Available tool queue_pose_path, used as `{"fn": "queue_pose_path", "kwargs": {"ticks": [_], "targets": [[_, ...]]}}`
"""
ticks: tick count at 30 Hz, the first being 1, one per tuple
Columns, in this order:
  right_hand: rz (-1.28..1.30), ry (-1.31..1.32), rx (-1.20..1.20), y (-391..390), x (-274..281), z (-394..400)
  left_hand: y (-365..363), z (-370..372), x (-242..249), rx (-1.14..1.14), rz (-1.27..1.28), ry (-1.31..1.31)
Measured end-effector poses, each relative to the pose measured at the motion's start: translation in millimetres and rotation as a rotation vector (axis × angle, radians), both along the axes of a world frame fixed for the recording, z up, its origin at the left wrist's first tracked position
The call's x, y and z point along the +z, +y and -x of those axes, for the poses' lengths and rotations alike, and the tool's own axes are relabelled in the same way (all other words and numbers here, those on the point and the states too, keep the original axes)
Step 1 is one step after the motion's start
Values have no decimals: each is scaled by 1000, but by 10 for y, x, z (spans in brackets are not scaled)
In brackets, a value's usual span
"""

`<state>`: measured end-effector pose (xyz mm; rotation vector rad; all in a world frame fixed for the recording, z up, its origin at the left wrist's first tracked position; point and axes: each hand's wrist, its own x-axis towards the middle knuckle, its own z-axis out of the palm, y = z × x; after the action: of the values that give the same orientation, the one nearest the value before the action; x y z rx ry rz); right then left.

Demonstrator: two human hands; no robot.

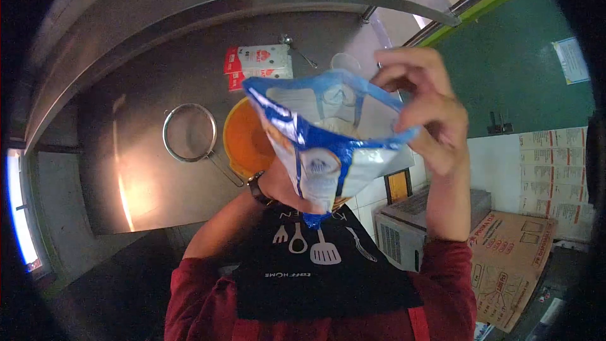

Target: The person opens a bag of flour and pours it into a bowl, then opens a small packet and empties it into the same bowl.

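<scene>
A blue-and-white plastic food packet (341,173) is held up in front of my apron, its top gaping wide. Pale material shows inside, though I cannot make out what it is. My left hand (285,184), with a dark watch on its wrist, grips the packet low on its left side; the packet covers part of the fingers. At the upper right corner, my right hand (435,117) has its bent fingers on the packet's rim. Behind the packet, an orange bowl (243,139) stands on the steel table, partly hidden.
A round wire strainer (190,132) lies left of the bowl on the steel table (145,183). Farther back are red-and-white packets (259,60), a metal spoon (306,57) and a clear cup (345,62). A steel shelf (208,3) overhangs the back. Cardboard (514,259) stands at right.
</scene>
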<state>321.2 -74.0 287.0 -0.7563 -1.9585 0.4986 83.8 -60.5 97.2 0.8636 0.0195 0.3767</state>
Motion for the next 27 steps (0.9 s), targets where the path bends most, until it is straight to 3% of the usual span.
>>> {"fn": "queue_pose_path", "kwargs": {"ticks": [2, 5, 9, 12, 13, 14, 16, 21, 25, 27], "targets": [[221, -56, 86, 89, 2, -40, 67, -54, -69, 90, -211, -36], [342, -59, 145, 172, 4, -84, 81, -109, -314, 36, -47, -97], [495, -152, 260, 274, 98, -186, 104, -37, -297, 120, -138, 56], [445, -159, 255, 277, 156, -167, 118, -51, -269, 128, -67, -26], [433, -161, 254, 282, 174, -168, 171, 21, -264, -49, 21, 49], [394, -167, 274, 293, 191, -173, 202, -13, -330, -51, 10, 51], [348, -176, 281, 302, 246, -145, 281, -58, -515, -75, 37, -149], [301, -274, 267, 377, 343, -131, 345, -192, -350, -34, 160, -308], [289, -210, 243, 423, 347, -20, 364, -296, -97, 7, 208, -392], [76, -365, 159, 438, 368, 32, 354, -314, 6, 25, 212, -419]]}}
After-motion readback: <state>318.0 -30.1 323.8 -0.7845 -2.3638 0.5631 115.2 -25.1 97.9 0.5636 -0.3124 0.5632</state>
